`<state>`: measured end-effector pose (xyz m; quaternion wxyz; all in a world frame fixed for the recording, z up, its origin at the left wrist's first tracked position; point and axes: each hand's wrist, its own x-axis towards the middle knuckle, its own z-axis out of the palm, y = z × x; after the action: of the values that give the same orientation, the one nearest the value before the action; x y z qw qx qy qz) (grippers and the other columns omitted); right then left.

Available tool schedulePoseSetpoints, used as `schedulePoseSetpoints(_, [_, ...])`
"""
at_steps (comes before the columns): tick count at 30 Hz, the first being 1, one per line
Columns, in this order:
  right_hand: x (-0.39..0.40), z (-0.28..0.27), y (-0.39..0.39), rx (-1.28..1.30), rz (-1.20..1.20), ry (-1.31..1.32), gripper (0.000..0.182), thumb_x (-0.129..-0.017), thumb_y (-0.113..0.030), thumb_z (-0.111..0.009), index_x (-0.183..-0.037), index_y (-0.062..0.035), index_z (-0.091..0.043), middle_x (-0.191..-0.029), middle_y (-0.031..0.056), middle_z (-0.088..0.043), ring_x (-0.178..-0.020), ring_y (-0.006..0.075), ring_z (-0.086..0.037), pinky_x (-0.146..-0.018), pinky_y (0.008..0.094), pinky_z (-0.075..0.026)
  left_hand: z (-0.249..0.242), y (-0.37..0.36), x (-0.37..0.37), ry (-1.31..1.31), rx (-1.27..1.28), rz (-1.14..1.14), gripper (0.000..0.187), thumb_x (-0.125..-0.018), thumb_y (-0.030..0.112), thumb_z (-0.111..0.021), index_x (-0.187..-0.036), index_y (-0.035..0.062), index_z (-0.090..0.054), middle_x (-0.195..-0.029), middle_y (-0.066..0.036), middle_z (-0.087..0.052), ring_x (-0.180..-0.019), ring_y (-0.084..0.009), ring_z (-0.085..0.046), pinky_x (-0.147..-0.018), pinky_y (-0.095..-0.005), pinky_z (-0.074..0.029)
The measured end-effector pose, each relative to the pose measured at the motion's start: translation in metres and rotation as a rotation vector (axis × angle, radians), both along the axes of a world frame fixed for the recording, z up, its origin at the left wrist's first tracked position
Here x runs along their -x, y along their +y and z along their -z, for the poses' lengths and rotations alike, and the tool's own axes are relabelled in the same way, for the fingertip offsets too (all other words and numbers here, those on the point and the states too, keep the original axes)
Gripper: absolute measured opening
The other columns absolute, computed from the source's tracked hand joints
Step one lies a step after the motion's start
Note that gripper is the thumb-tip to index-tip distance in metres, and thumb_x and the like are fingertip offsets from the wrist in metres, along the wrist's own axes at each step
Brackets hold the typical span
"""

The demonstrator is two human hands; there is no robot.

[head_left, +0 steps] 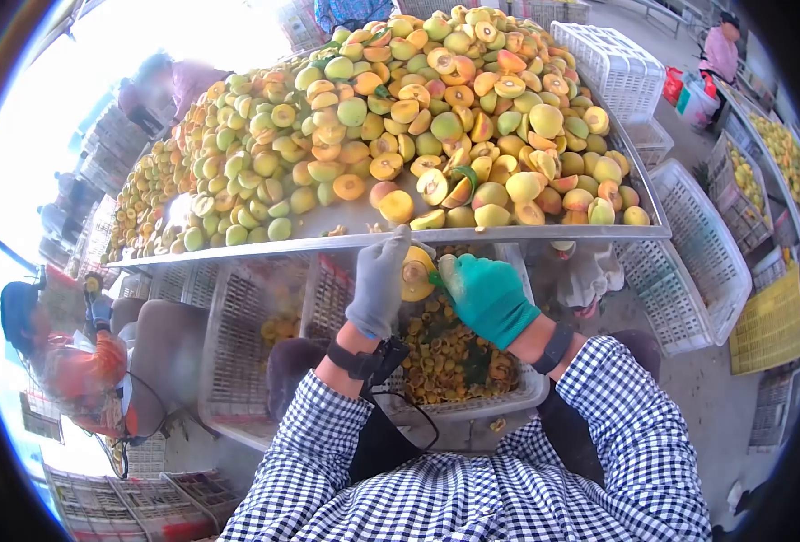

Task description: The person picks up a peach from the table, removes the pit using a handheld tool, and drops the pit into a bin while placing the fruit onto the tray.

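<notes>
My left hand [379, 282], in a grey glove, is at the near edge of the metal table [355, 241], its fingers closed on a cut yellow fruit [416, 275]. To the right of that fruit is my right hand [490, 298], in a green glove, with its fingers drawn together; something green shows at the fingertips, too small to name. Beyond both hands, whole and halved yellow-green fruits [352, 112] are heaped on the table. Below the hands stands a crate [531, 388] holding many small brown-yellow pieces.
White crates stand at the right [689, 253] and upper right [608, 68]. Another crate [246, 361] is left of my legs. A person in orange [79, 370] sits at the left. A person in pink [720, 54] is at the upper right, others behind the table.
</notes>
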<state>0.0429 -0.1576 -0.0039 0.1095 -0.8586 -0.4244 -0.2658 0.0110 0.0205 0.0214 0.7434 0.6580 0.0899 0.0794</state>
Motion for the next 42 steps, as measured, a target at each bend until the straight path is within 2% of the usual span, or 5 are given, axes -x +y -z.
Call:
schedulePoseSetpoints(12, [0.007, 0.039, 0.019, -0.354, -0.191, 0.603, 0.015, -0.087, -0.018, -0.065, -0.092, -0.0041, -0.060, -0.072, 0.0197, -0.064, -0.067, 0.0420, -0.063, -0.056, 0.0515, -0.048, 0.022, -0.001, 0.003, -0.025, -0.233, -0.207, 0.037, -0.100, 0.025, -0.056, -0.081, -0.0028, -0.072, -0.070, -0.006, -0.069, -0.064, -0.0099, -0.060, -0.061, -0.0282, -0.049])
schedulePoseSetpoints(28, [0.005, 0.031, 0.026, -0.469, -0.166, 0.981, 0.017, -0.088, -0.015, -0.066, -0.097, -0.0016, -0.060, -0.084, 0.0257, -0.066, -0.082, 0.0461, -0.064, -0.065, 0.0498, -0.051, 0.024, -0.021, -0.002, -0.170, -0.172, -0.333, 0.034, -0.101, 0.028, -0.058, -0.101, -0.0030, -0.071, -0.071, -0.004, -0.065, -0.067, -0.0071, -0.055, -0.060, -0.0278, -0.046])
schedulePoseSetpoints(31, [0.000, 0.017, 0.024, -0.393, -0.144, 0.913, 0.017, -0.088, -0.014, -0.067, -0.094, 0.0001, -0.062, -0.080, 0.0206, -0.069, -0.076, 0.0408, -0.068, -0.063, 0.0462, -0.051, 0.027, -0.007, -0.014, -0.097, -0.142, -0.190, 0.036, -0.100, 0.029, -0.061, -0.103, -0.0051, -0.071, -0.076, -0.001, -0.066, -0.068, -0.0047, -0.054, -0.058, -0.0252, -0.045])
schedulePoseSetpoints(35, [0.023, 0.004, 0.027, -0.702, -0.157, 1.699, 0.012, -0.086, -0.008, -0.071, -0.088, 0.0019, -0.066, -0.066, 0.0019, -0.063, -0.055, 0.0144, -0.060, -0.050, 0.0322, -0.048, 0.012, -0.014, 0.001, 0.038, -0.192, -0.187, 0.030, -0.101, 0.023, -0.059, -0.097, -0.0039, -0.072, -0.079, 0.000, -0.068, -0.067, -0.0051, -0.058, -0.061, -0.0209, -0.048])
schedulePoseSetpoints(42, [0.031, -0.012, 0.014, -0.583, -0.168, 1.957, 0.005, -0.083, -0.003, -0.069, -0.085, 0.0006, -0.066, -0.057, 0.0024, -0.056, -0.039, 0.0126, -0.049, -0.038, 0.0282, -0.039, 0.013, -0.016, 0.011, 0.018, -0.311, -0.110, 0.031, -0.098, 0.026, -0.064, -0.098, -0.0036, -0.072, -0.078, -0.004, -0.071, -0.069, -0.0040, -0.059, -0.059, -0.0247, -0.050])
